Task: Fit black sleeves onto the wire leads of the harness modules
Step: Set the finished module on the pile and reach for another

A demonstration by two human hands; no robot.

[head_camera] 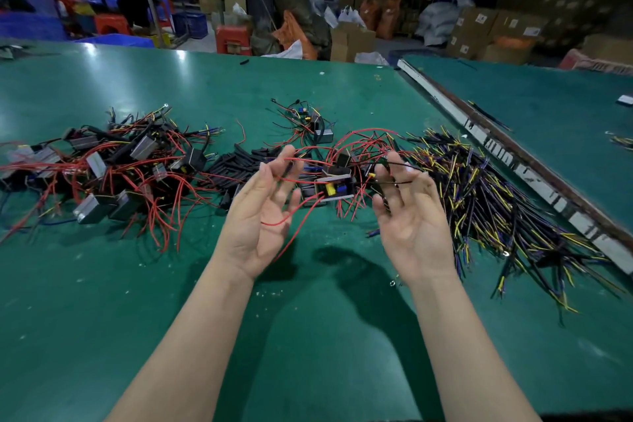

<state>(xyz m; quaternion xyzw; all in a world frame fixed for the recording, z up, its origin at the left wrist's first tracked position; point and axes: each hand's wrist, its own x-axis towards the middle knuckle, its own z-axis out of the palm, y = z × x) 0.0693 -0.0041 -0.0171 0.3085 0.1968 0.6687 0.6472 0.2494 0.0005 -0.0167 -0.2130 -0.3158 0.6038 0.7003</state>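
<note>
- Bright overhead light leaves pale glare patches on the green table [144, 79].
- Soft arm shadows fall on it below the wrists.
- Wide-angle bending curves the edges.
- The background looks dim and blurred.

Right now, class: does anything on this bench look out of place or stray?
Yes. One black sleeve lies alone near the far edge of the green table, well away from the sleeve pile. White crumbs also speckle the surface between the forearms.
</note>
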